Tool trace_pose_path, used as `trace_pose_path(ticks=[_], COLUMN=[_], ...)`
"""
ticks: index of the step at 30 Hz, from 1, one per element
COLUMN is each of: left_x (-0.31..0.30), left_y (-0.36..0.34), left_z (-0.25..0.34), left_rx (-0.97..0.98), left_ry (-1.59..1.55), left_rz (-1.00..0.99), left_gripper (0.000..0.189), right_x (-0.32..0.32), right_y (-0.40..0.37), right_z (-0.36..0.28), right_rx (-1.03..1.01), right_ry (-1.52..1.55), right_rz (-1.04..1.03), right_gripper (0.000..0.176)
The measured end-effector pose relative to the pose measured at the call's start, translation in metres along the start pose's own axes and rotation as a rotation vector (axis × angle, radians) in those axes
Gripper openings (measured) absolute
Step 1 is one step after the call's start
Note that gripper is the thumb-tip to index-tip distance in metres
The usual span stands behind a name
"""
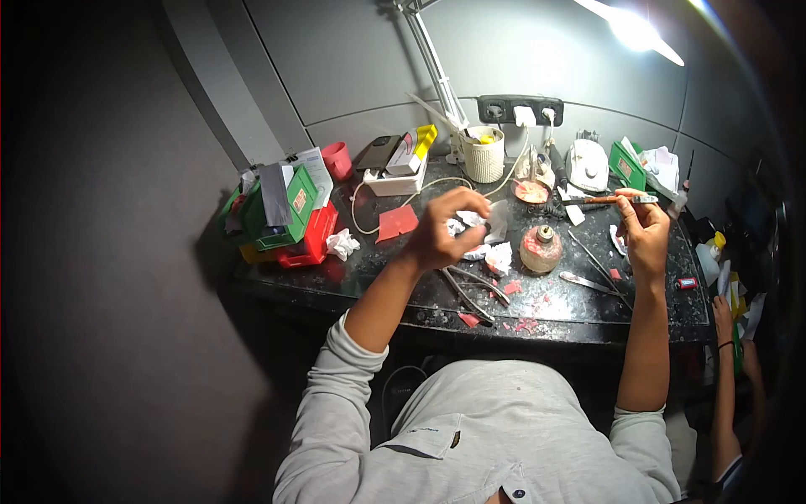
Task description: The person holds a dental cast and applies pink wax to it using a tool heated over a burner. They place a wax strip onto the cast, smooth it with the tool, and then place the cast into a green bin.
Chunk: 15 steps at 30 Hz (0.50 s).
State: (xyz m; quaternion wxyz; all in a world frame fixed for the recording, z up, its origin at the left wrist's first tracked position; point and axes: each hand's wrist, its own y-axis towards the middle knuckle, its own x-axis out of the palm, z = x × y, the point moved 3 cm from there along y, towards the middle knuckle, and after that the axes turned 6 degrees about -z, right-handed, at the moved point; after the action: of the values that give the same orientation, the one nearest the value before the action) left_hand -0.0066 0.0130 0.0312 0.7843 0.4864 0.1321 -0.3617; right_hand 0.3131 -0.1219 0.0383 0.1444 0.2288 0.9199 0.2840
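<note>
My right hand (pixel 645 225) pinches a wax knife (pixel 600 200) with a brown handle and metal ends, held level above the bench's right side. My left hand (pixel 449 228) is raised over the bench with curled fingers; a gap shows between thumb and fingertips, and nothing is visible in it. Between the hands stands a round glass spirit burner (pixel 541 249) with a metal top. Crumpled white pieces (pixel 499 259) lie beside my left hand. Below it rest metal pliers (pixel 472 294). A flat metal spatula (pixel 588 284) lies below my right hand.
Pink wax sheet (pixel 398 223) and scraps lie on the black bench (pixel 369 290). Green and red bins (pixel 309 239) stack at left. A white basket (pixel 484 158), a bowl (pixel 531 192) and a white device (pixel 587 165) stand behind. Another person's hand (pixel 724 319) is at right.
</note>
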Motion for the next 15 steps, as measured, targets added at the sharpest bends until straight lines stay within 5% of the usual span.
trace_pose_path(ticks=[7,11,13,15], left_x=[-0.066,-0.117,-0.155,-0.173], left_y=[-0.085,-0.174,-0.224,-0.237], left_z=[0.066,0.050,0.023,0.000], left_rx=[0.031,0.099,-0.308,-0.404], left_ry=[0.467,0.842,0.845,0.389], left_rz=[0.308,1.111,1.294,1.216], left_gripper=[0.019,0.046,0.059,0.060], right_x=[-0.013,-0.025,-0.028,-0.030], right_y=[-0.008,-0.014,-0.017,-0.019], right_z=[0.000,0.005,0.003,0.006], right_rx=[-0.020,-0.026,-0.020,-0.015], right_ry=[-0.049,-0.055,-0.048,-0.044], right_rz=[0.037,0.101,0.103,0.099], right_gripper=[0.011,0.013,0.013,0.013])
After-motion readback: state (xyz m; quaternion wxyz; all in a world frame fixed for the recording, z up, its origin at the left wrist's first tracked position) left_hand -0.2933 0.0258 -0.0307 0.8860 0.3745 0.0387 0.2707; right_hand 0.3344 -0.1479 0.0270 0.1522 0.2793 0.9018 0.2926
